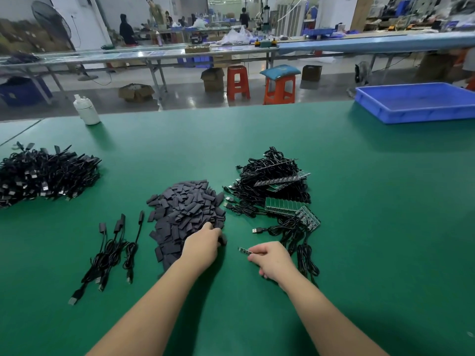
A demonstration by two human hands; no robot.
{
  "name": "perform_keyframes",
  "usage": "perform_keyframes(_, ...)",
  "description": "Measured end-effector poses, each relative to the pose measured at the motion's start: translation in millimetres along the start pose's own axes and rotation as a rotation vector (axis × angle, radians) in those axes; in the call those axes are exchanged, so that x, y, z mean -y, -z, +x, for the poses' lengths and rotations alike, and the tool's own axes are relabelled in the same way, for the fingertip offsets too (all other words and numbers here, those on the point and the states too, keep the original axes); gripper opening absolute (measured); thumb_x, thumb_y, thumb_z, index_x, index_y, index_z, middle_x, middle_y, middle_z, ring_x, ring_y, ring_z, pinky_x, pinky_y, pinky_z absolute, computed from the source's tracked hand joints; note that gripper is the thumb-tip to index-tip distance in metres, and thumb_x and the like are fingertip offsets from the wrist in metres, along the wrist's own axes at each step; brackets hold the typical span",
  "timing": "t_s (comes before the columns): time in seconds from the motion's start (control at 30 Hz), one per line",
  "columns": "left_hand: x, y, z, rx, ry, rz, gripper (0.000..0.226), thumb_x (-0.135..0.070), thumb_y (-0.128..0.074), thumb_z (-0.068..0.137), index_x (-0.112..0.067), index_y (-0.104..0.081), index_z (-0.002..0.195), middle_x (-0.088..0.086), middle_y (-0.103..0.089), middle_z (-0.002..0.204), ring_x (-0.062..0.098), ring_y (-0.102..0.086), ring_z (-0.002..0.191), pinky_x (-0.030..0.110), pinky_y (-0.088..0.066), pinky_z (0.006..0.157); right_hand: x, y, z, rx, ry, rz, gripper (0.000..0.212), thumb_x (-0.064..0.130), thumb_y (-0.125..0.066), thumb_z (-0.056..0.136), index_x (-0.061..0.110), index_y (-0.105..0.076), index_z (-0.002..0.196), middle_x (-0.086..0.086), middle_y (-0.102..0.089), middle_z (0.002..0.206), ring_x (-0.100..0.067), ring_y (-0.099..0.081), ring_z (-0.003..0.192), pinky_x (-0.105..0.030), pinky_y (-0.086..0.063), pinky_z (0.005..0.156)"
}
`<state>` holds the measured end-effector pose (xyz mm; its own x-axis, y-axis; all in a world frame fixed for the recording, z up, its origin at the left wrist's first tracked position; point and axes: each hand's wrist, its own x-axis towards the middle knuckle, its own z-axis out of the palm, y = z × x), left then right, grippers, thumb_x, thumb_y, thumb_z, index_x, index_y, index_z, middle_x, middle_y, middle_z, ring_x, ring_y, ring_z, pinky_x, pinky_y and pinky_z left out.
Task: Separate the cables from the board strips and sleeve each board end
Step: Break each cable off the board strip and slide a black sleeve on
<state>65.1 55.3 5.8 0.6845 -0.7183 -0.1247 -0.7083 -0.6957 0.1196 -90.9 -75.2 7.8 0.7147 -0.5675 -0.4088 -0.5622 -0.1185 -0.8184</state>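
A heap of flat dark grey sleeves (183, 209) lies at the table's middle. My left hand (205, 244) sits at its near right edge, fingers curled round one sleeve (223, 238). My right hand (272, 259) pinches a small green board end (244, 250) that points left; its black cable (307, 260) trails behind the hand. To the right of the heap, a pile of black cables joined to green board strips (276, 187) rests on the table. Three sleeved cables (113, 253) lie to the left.
A large pile of finished black cables (43, 176) covers the far left of the green table (359, 227). A white bottle (86, 110) stands at the far edge, and a blue plastic tray (416, 101) at the far right. Stools and benches stand beyond.
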Motion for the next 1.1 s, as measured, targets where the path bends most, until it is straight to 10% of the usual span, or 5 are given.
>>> perform_keyframes(0.63, -9, 14, 14, 0.037, -0.236, 0.103, 0.011, -0.026, -0.058, 0.094, -0.02, -0.052, 0.101, 0.001, -0.055, 0.106, 0.024, -0.047, 0.103, 0.035, -0.04, 0.074, -13, -12, -12, -0.013, 0.009, 0.061, 0.027, 0.01, -0.059, 0.092, 0.021, -0.072, 0.113, 0.006, -0.073, 0.09, -0.01, -0.048, 0.052, -0.026, -0.044, 0.059)
perform_keyframes(0.9, -17, 13, -12, -0.002, -0.169, -0.611, 0.015, -0.023, -0.06, 0.095, -0.032, -0.07, 0.101, -0.011, -0.066, 0.069, -0.002, -0.057, 0.06, 0.015, -0.045, 0.061, -21, -12, -12, -0.017, 0.043, 0.106, 0.024, 0.013, -0.057, 0.095, 0.031, -0.07, 0.104, 0.008, -0.075, 0.083, -0.011, -0.047, 0.052, -0.028, -0.047, 0.06)
perform_keyframes(1.1, -9, -1, -32, 0.053, -0.224, -0.478, 0.033, -0.028, -0.065, 0.092, -0.022, -0.067, 0.125, -0.01, -0.057, 0.097, 0.007, -0.055, 0.095, 0.012, -0.037, 0.082, -20, -9, -16, 0.024, 0.042, 0.153, 0.025, 0.009, -0.056, 0.095, 0.023, -0.07, 0.11, 0.003, -0.074, 0.085, -0.009, -0.046, 0.05, -0.024, -0.046, 0.055)
